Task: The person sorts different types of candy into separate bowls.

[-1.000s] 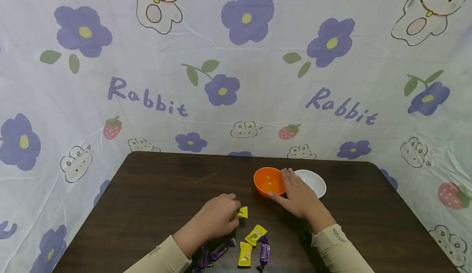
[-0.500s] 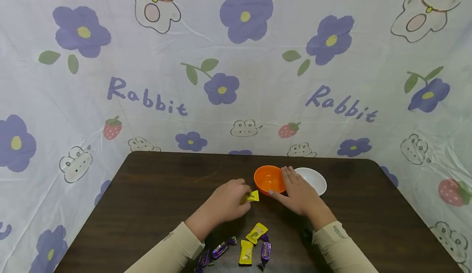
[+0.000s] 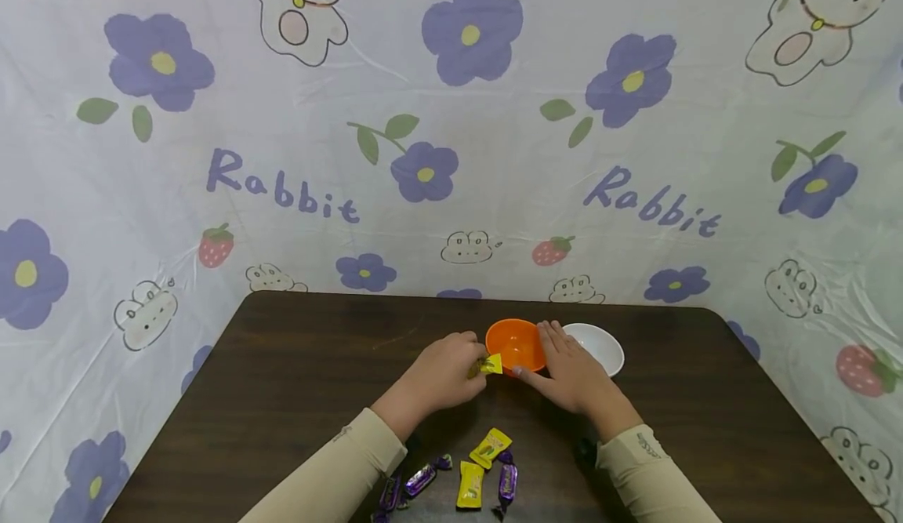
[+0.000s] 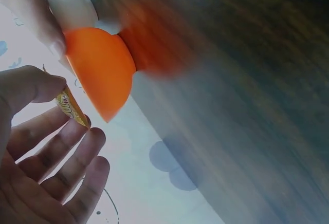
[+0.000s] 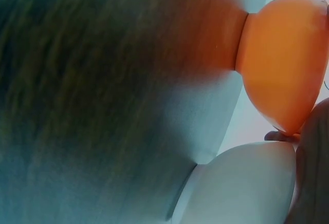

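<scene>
My left hand (image 3: 444, 370) pinches a yellow wrapped candy (image 3: 491, 364) between thumb and fingertips, one wrapper end sticking out toward the orange bowl (image 3: 515, 343). In the left wrist view the candy (image 4: 71, 108) is close beside the outside of that bowl (image 4: 100, 70), and the other fingers are spread. My right hand (image 3: 574, 378) lies at the orange bowl's right side with straight fingers, its thumb at the front rim. Those fingers overlap the edge of a white bowl (image 3: 607, 349). In the right wrist view, the orange bowl (image 5: 282, 54) and white bowl (image 5: 239, 183) stand upright, close together.
Nearer the table's front lie two yellow candies (image 3: 469, 485) and several purple wrapped candies (image 3: 508, 482), some beside the left sleeve (image 3: 353, 460). The dark wooden table (image 3: 296, 374) ends at a patterned cloth (image 3: 466, 217) behind the bowls.
My left hand has carried the yellow candy up and to the right, from near the other candies to the orange bowl's left front edge. My right hand has stayed in place.
</scene>
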Available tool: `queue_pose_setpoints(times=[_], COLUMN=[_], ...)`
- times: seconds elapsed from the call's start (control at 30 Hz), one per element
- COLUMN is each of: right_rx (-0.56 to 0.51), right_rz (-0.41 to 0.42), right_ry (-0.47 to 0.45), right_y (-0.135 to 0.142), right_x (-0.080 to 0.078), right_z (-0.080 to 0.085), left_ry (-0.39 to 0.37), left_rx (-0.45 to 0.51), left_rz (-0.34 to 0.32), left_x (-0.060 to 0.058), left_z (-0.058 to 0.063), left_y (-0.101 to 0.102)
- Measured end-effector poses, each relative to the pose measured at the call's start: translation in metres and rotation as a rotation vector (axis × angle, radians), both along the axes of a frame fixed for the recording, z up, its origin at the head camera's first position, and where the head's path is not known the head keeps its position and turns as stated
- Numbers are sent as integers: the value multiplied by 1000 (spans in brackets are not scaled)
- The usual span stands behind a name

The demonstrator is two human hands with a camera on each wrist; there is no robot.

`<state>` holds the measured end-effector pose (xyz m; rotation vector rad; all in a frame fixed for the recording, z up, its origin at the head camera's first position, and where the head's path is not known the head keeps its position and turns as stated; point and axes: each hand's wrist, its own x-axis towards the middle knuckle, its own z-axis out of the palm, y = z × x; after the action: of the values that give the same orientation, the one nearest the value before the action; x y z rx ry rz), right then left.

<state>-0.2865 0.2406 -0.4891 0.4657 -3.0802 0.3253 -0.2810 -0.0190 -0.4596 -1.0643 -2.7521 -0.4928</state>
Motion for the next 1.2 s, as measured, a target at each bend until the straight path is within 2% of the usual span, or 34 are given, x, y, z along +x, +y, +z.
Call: queue_pose_setpoints(times=[0.2,0.5,0.73,0.9,1.2], right_rx=[1,-3,2,5,11], right_rz=[5,8,16,14,10], right_ry=[5,10,17,11,9], right_y=[1,2,1,1,3], right_x=[0,0,-1,-2,-2], right_z=[0,-2,-2,-2,-4], left_ry=[17,-49,-68,-70,-57], left_rx=[4,19,31,60,40], left_rz=[13,43,62,73,67], left_x=[-9,-20,-29,-33,-37], left_z=[0,0,-4,-5,-8], left_y=[6,17,23,28,38])
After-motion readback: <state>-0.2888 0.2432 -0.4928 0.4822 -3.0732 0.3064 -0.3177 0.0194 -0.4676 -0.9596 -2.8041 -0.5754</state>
